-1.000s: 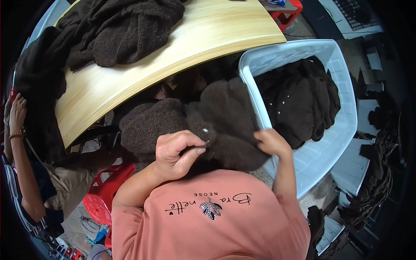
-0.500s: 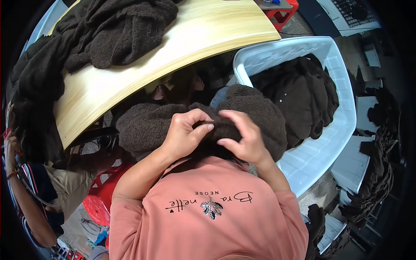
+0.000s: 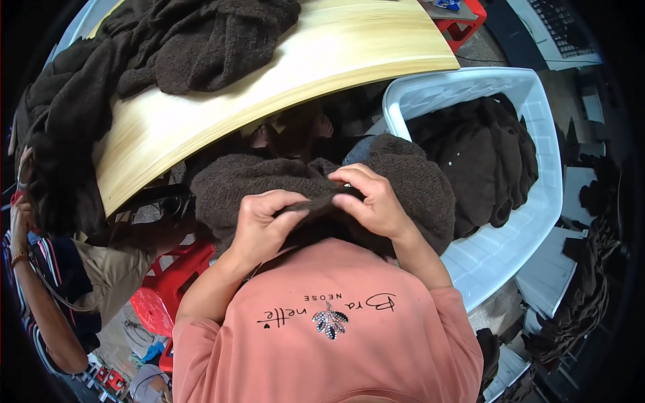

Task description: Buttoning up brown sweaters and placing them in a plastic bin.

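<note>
Dark brown knit garment (image 3: 269,176), bunched at the clock's centre, before the wearer's chest. Left to right: a co-worker's hand (image 3: 21,218) at nine o'clock; a wooden table (image 3: 356,40), ten to one o'clock; the left hand (image 3: 265,221), thumb and fingers pinching the garment's edge; the right hand (image 3: 371,205), likewise pinching it, close by; a white tub (image 3: 484,272) of dark cloth (image 3: 477,168), toward three o'clock.

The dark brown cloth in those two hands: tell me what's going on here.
The wearer's left hand and right hand each pinch the dark brown cloth between thumb and fingers, close together in front of the pink shirt. On the right stands a pale plastic tub with dark clothing in it. More brown cloth lies bunched on the table ahead, and a co-worker is at the left.
</note>
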Action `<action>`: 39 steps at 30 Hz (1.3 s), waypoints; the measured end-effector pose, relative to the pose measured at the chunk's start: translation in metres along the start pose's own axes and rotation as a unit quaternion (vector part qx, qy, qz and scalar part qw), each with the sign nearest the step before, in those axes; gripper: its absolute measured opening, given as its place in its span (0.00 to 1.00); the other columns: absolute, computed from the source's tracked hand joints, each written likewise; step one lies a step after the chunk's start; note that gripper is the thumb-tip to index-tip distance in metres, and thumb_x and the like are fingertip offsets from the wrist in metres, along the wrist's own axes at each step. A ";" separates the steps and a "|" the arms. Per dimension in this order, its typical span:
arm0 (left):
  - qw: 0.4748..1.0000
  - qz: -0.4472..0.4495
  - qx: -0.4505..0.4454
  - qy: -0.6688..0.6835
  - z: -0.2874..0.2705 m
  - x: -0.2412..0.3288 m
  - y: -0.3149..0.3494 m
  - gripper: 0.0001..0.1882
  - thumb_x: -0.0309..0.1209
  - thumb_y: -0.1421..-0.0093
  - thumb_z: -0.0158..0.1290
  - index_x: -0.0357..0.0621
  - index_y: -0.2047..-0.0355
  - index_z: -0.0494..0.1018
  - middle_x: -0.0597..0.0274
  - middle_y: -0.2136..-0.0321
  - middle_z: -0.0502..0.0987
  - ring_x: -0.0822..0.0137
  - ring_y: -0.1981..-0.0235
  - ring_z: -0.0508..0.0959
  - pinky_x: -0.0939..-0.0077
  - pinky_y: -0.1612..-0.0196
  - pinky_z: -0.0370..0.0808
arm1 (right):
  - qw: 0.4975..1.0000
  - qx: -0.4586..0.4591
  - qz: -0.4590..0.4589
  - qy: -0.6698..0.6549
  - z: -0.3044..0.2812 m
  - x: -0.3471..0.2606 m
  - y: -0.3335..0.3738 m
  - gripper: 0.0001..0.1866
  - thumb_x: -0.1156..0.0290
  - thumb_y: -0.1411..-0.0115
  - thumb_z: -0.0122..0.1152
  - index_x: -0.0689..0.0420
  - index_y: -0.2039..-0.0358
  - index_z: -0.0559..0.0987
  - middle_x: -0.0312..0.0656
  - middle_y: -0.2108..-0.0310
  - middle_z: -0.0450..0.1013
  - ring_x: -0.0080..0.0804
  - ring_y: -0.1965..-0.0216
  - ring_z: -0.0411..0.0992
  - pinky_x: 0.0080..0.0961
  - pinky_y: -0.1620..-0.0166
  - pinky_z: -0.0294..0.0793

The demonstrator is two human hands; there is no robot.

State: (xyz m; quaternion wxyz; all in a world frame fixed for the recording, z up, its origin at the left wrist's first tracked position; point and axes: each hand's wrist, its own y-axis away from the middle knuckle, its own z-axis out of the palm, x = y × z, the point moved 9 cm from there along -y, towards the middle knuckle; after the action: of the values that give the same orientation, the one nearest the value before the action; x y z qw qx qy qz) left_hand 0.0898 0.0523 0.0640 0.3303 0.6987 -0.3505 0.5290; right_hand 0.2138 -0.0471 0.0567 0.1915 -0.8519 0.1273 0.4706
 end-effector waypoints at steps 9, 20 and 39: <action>0.993 -0.043 -0.107 0.004 0.045 0.001 -0.016 0.03 0.23 0.52 0.54 0.34 0.77 0.73 0.64 0.87 0.70 0.78 0.82 0.68 0.80 0.78 0.66 | 0.993 -0.039 -0.094 -0.065 0.000 -0.036 0.001 0.05 0.83 0.53 0.57 0.62 0.74 0.74 0.43 0.76 0.70 0.35 0.74 0.69 0.25 0.69 0.68; 0.932 -0.202 0.034 0.299 0.031 -0.028 -0.061 0.02 0.22 0.48 0.54 0.37 0.76 0.75 0.65 0.78 0.76 0.78 0.79 0.72 0.85 0.73 0.70 | 0.959 0.092 -0.065 0.262 -0.003 -0.006 0.066 0.22 0.73 0.62 0.69 0.63 0.65 0.71 0.48 0.71 0.69 0.43 0.71 0.69 0.33 0.68 0.70; 0.886 -0.253 0.091 0.378 0.022 -0.077 -0.057 0.03 0.23 0.47 0.51 0.38 0.72 0.74 0.62 0.74 0.76 0.72 0.74 0.76 0.80 0.67 0.73 | 0.894 0.006 0.268 -0.360 -0.029 0.077 0.077 0.43 0.59 0.65 0.73 0.63 0.49 0.64 0.37 0.71 0.70 0.22 0.68 0.69 0.16 0.64 0.67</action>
State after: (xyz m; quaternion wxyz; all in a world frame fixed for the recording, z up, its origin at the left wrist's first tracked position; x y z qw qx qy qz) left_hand 0.1340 0.0753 -0.0204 0.4958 0.5374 0.0394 0.6810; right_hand 0.2458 -0.1317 -0.0106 0.0959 -0.5567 0.2761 0.7776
